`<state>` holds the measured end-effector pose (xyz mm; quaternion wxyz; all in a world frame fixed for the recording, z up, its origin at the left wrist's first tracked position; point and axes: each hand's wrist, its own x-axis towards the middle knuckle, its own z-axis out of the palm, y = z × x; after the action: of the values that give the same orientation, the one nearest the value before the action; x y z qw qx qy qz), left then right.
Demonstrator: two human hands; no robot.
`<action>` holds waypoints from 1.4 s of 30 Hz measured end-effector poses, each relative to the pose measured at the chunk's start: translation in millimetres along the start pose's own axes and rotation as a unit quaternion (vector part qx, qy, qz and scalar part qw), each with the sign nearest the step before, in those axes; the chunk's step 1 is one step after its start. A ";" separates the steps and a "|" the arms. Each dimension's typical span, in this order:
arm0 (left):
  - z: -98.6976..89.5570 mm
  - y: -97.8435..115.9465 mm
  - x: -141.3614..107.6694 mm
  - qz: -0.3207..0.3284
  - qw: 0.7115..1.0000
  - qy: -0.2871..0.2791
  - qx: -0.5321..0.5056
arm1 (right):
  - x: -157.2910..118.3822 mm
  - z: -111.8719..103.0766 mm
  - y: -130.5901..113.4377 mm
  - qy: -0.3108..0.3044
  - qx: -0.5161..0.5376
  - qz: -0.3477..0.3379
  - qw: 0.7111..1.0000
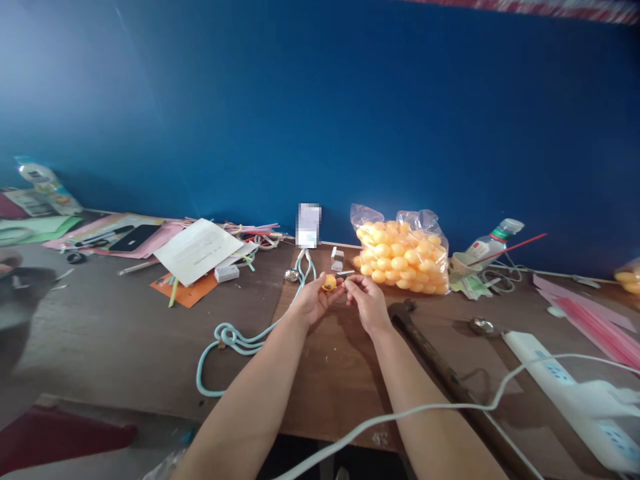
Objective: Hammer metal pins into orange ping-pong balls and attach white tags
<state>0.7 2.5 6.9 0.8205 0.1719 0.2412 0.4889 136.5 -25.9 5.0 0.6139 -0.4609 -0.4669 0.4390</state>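
My left hand [313, 301] holds a small orange ball [329, 283] between thumb and fingers, and a dark spot shows on the ball's lower side. Just to its right, my right hand [366, 300] is closed in a pinch; whatever its fingertips grip is too small to make out. Behind my hands lies a clear plastic bag [405, 257] full of orange balls. A small white box [337, 258] sits on the table beyond my fingers, with a thin white piece near it.
A light blue lanyard [235, 340] with a badge [309, 227] lies left of my hands. Papers [197, 252] cover the back left. To the right are a dark bar [440, 367], a bottle [487, 247] and a power strip [565, 393]; a white cable [380, 420] crosses my right forearm.
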 end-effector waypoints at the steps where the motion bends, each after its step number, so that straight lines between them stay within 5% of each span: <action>1: -0.3 -0.4 0.7 -0.006 1.000 0.002 0.017 | -0.7 1.0 -1.2 -0.008 0.002 0.004 1.000; 6: -1.7 -3.5 4.2 0.006 0.996 0.040 0.082 | -3.8 4.1 -4.0 -0.037 -0.023 0.014 0.999; 21: 2.0 -0.9 -0.2 0.027 0.997 0.042 0.054 | -1.9 0.6 4.4 -0.047 -0.012 0.030 0.998; 42: -3.2 -4.8 -0.3 0.054 0.991 0.004 0.123 | -3.0 1.2 -1.2 -0.046 -0.011 0.034 0.998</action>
<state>2.3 0.2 1.8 0.7646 0.2823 0.2924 0.5002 135.0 -28.8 5.9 0.5713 -0.4624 -0.4836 0.4754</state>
